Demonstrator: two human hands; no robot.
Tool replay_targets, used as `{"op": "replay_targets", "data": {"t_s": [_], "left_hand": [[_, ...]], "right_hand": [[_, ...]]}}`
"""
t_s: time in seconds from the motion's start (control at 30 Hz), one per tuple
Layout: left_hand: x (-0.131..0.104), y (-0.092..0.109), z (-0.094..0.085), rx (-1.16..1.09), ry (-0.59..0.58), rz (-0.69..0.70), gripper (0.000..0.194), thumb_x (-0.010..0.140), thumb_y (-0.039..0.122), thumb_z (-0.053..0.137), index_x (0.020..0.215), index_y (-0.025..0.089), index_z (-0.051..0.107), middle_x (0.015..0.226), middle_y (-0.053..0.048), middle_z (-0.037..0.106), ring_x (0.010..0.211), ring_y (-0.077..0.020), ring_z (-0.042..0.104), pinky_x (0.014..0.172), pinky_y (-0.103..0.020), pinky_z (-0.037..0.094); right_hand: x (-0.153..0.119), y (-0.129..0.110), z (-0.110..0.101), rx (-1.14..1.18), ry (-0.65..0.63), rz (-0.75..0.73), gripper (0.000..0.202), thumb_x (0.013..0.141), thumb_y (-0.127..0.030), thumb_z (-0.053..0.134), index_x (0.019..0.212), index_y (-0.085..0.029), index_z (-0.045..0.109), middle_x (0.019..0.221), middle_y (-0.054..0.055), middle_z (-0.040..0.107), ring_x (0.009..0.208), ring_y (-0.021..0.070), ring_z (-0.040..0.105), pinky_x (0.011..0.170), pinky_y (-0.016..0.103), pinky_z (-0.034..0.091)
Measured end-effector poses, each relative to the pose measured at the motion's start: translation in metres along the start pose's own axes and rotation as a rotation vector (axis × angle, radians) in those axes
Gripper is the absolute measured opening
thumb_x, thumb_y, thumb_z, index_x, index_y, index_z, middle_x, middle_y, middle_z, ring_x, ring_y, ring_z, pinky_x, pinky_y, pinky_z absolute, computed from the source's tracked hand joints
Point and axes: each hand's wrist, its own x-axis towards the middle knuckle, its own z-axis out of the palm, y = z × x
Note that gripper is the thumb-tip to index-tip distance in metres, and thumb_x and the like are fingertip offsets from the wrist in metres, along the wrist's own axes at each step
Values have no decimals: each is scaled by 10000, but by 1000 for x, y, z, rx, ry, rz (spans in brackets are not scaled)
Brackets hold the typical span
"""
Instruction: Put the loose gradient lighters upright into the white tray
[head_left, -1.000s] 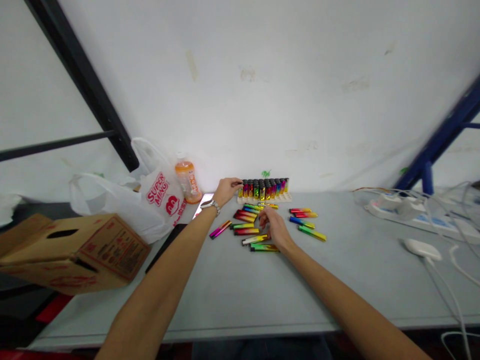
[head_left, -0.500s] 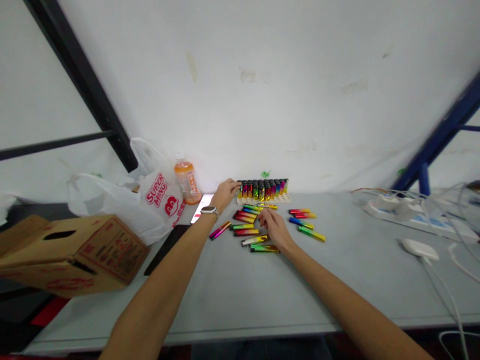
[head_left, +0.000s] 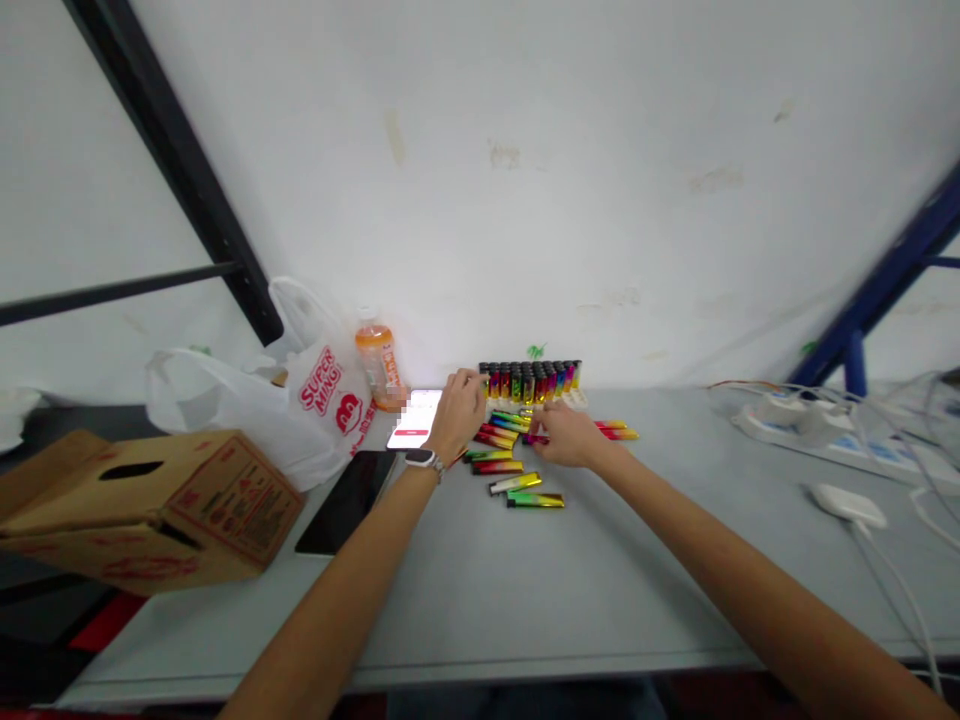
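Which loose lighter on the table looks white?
The white and yellow lighter, behind the green and gold one nearest the front edge of the table; it alone visibly has a whitish half.

Shiny lighters (head_left: 529, 385) upright in tray (head_left: 575, 399); others (head_left: 535, 501) flat.

The white plastic carrier bag (head_left: 304, 405) reads "SUPER MING" in red capitals above a red emblem (head_left: 349, 412). Print on the orange-drink bottle (head_left: 380, 362), the cardboard box (head_left: 169, 510) and the lit phone screen (head_left: 421, 408) is too small or blurred to read.
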Motion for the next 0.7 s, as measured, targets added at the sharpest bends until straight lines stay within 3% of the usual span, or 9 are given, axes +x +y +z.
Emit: {"op": "replay_targets", "data": {"t_s": [0.1,0.2,0.37,0.53,0.7], "left_hand": [[-19,21,-1,-108,-1,-34,232,909,116,462,1007,172,664,1039,-85,596,1028,-231,546,959,-405,481],[-33,35,-1,-208,12,-95,200,907,112,478,960,184,657,1014,-71,606,1021,-220,561,958,-402,482],[-43,39,-7,-288,31,-131,191,906,110,489,937,197,656,1000,-63,620,1022,-210,575,940,-386,497],[-50,36,-11,-358,37,-134,217,900,90,477,927,197,664,960,-55,642,972,-191,603,885,-351,518],[-52,42,-8,-394,10,-143,202,900,114,488,928,190,673,953,-63,651,963,-195,606,887,-356,515]], "right_hand": [[-2,2,1,-50,-50,-78,192,802,-285,614,912,-150,696,1018,167,664,1015,293,574,826,336,422],[-3,-1,6,-31,-59,-104,219,821,-342,625,884,-143,689,997,172,676,1004,297,580,844,340,417],[-4,-4,18,125,-31,-64,240,935,-341,505,1006,-132,599,1009,164,682,900,241,605,782,313,419],[-4,-13,21,531,135,-42,275,1014,-401,326,944,-191,489,832,57,623,739,173,553,703,286,419],[-7,-35,31,1103,282,59,374,954,-603,350,868,-244,413,608,-73,426,505,115,419,505,228,369]]}}
